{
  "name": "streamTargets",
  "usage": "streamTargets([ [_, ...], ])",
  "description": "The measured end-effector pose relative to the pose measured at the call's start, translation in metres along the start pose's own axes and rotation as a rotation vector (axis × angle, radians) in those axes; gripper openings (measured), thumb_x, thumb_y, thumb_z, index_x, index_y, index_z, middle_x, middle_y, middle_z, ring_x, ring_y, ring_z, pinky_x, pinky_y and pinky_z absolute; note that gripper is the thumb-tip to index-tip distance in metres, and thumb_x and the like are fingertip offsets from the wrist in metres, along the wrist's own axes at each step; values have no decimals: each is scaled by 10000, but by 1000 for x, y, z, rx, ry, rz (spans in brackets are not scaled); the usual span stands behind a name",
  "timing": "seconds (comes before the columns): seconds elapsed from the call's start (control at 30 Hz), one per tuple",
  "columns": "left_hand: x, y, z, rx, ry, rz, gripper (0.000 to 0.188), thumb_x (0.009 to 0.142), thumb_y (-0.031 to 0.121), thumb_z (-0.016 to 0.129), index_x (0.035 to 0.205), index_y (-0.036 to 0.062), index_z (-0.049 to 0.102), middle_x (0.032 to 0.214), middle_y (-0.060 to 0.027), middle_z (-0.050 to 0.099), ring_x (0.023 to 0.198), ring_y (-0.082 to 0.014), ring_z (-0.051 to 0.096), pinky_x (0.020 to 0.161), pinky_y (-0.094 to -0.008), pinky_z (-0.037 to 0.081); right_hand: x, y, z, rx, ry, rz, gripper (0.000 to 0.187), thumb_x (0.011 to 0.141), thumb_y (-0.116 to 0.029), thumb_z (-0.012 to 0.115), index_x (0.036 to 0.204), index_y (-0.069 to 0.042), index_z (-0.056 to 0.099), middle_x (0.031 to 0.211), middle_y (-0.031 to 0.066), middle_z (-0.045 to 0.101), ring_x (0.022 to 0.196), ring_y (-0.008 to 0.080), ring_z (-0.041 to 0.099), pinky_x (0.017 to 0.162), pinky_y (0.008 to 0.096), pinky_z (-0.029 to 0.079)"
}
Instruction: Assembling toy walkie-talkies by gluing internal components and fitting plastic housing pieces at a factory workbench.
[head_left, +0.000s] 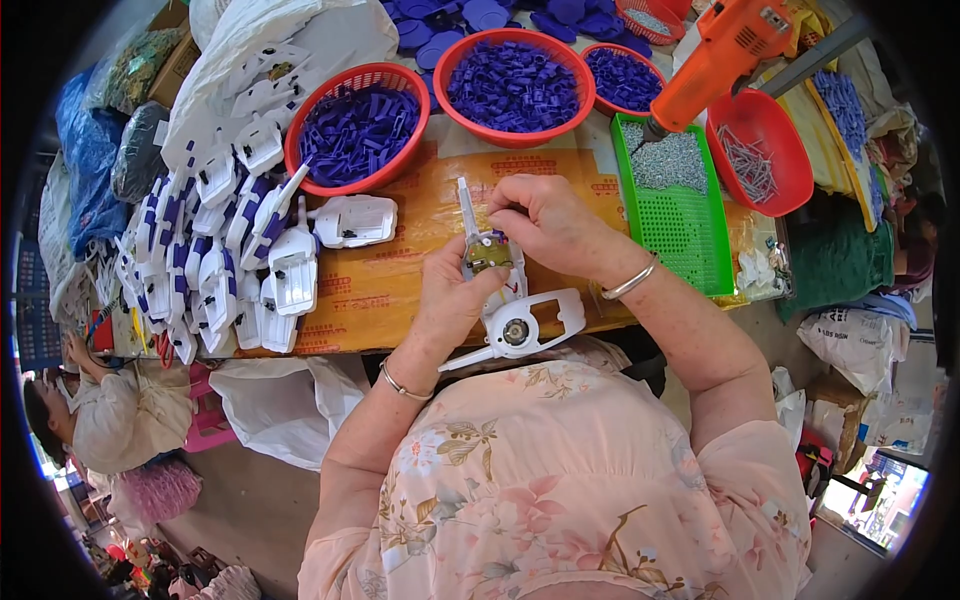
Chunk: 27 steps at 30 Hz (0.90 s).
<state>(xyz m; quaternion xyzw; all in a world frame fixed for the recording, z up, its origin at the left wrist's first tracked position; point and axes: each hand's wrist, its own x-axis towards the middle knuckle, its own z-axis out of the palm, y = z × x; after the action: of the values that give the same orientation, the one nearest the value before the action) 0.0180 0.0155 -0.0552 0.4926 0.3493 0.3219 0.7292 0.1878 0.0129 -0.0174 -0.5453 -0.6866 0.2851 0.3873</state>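
Note:
My left hand [450, 292] grips a white plastic housing [466, 205] with a long thin neck, low over the table. In its body lies a greenish-brown part [488, 254], partly under my left thumb. My right hand [545, 222] is closed in a pinch at the base of the neck, by a small purple piece; whatever lies between its fingertips is hidden. Just below, near the table edge, rests another white housing half [545, 322] with a round dark-centred part and a square opening. Its neck points left, beneath my left wrist.
Piled white housings [215, 265] fill the left. Purple plastic parts fill red baskets [350, 185] along the back. An orange power screwdriver [715, 65] hangs over a green tray [690, 260] of small screws; a red bowl [790, 185] holds metal pins. Another person [110, 420] sits at left.

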Motion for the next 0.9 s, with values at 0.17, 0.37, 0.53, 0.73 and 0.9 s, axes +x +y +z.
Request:
streamTargets([
  [0.17,-1,1,-1,2,4,-15,239,753,-33,609,989,-1,616,871,-16,640,756,-65,579,680,-232,489,1,1,-1,18,-13,-14,79,796,-41,600,804,37,586,696,116,608,638,159,561,601,297,459],
  [0.37,-1,1,-3,-117,-22,-67,259,776,-34,602,1033,0,598,891,-42,646,761,-100,616,689,-248,511,3,15,2,300,-88,136,80,821,-57,609,805,21,604,725,20,613,675,75,541,606,245,456],
  [0.53,1,-1,-7,-170,-68,-66,264,789,-34,591,1052,-14,586,908,-74,649,761,-136,641,685,-273,533,5,23,0,555,-165,260,88,856,-103,621,844,-16,617,722,-3,591,639,47,501,531,203,411],
  [0.73,3,0,-7,-220,-62,-86,262,788,-49,581,1050,-36,583,921,-102,653,758,-163,650,690,-301,549,7,28,-8,637,-110,472,122,893,-132,587,888,-16,627,764,-15,593,661,40,508,542,196,415],
  [0.9,2,0,-8,-219,-54,-80,274,784,-59,577,1057,-38,575,924,-108,652,754,-168,651,691,-301,550,6,20,-2,485,-150,301,134,875,-110,601,924,8,639,812,-3,626,716,52,548,638,207,456],
])
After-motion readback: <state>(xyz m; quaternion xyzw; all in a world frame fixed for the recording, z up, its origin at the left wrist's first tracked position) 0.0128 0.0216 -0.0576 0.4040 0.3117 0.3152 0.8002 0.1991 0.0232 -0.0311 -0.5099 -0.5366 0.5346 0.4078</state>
